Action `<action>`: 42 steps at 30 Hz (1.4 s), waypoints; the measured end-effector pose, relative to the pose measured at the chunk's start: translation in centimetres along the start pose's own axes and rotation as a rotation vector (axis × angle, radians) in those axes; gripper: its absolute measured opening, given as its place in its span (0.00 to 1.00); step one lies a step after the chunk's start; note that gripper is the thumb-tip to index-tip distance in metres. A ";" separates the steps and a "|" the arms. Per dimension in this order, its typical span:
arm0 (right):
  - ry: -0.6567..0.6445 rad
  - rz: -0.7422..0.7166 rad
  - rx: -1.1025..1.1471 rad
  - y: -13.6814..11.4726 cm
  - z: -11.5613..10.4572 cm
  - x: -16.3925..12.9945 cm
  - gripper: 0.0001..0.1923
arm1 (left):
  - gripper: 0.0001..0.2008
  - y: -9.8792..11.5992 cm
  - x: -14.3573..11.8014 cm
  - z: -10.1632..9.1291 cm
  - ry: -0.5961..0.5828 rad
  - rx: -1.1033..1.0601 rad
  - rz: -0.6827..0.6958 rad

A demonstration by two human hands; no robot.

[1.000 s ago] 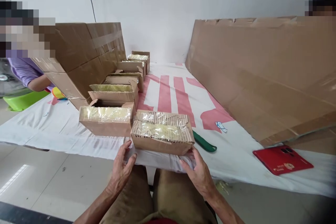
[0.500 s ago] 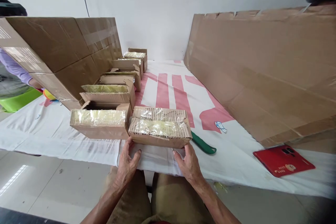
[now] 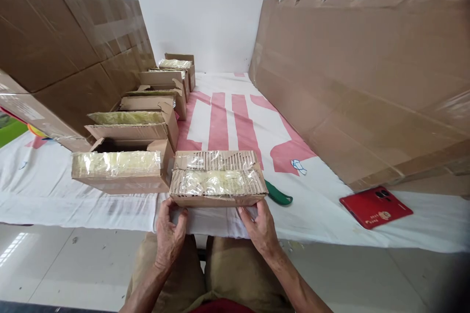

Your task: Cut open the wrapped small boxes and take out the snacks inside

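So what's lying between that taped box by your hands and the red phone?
In the head view, a green handle pokes out beside the taped box; then bare white cloth up to the red phone.

Corrugated cardboard box (image 3: 216,183), glossy plastic film; matt white cloth (image 3: 323,215).

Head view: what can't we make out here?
- Green tool: its near-left part is hidden behind the box.
- Left hand and right hand: fingertips curl at the table edge under the box; whether they grip cloth or cardboard is unclear.
- Box contents: blurred by crinkled plastic film.
- Red phone: print too small to read.
- Big cartons: cut off by the left edge.
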State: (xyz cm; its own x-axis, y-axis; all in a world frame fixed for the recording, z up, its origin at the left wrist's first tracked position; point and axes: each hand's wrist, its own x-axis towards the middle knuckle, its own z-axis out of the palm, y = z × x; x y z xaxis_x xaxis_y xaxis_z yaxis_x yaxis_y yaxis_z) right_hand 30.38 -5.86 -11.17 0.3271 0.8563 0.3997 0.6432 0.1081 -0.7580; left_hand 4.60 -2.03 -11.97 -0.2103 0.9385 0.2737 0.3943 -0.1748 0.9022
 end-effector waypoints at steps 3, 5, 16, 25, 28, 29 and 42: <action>-0.074 0.004 -0.036 0.0 -0.9 -0.5 0.15 | 0.14 -0.1 0.1 -0.2 -0.040 0.007 -0.019; -0.119 -0.006 -0.068 -0.1 -2.2 -0.4 0.17 | 0.16 0.1 0.0 -0.5 -0.067 -0.005 -0.030; -0.141 -0.174 -0.609 4.6 -7.0 4.5 0.21 | 0.27 6.6 1.6 -1.0 0.034 -0.129 0.195; -0.163 -0.146 -0.598 4.8 -7.6 5.7 0.21 | 0.24 10.2 6.3 0.2 0.002 -0.111 0.086; -0.079 -0.021 -0.431 3.8 -10.4 5.8 0.23 | 0.21 9.7 6.2 0.8 0.022 -0.111 0.143; -0.053 0.029 -0.379 3.1 -11.5 5.9 0.23 | 0.20 9.6 6.0 1.0 0.026 -0.104 0.165; -0.442 -0.463 -0.260 -11.9 -12.2 10.9 0.17 | 0.17 9.5 5.9 1.6 -0.062 -0.154 0.143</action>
State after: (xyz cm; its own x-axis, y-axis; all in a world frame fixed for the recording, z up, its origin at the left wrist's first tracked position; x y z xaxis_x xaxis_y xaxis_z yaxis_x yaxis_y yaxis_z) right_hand 34.71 -3.93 8.54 -0.2986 0.8827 0.3629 0.8120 0.4347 -0.3894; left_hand 8.53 2.35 -2.34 -0.1047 0.9167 0.3855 0.2739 -0.3460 0.8974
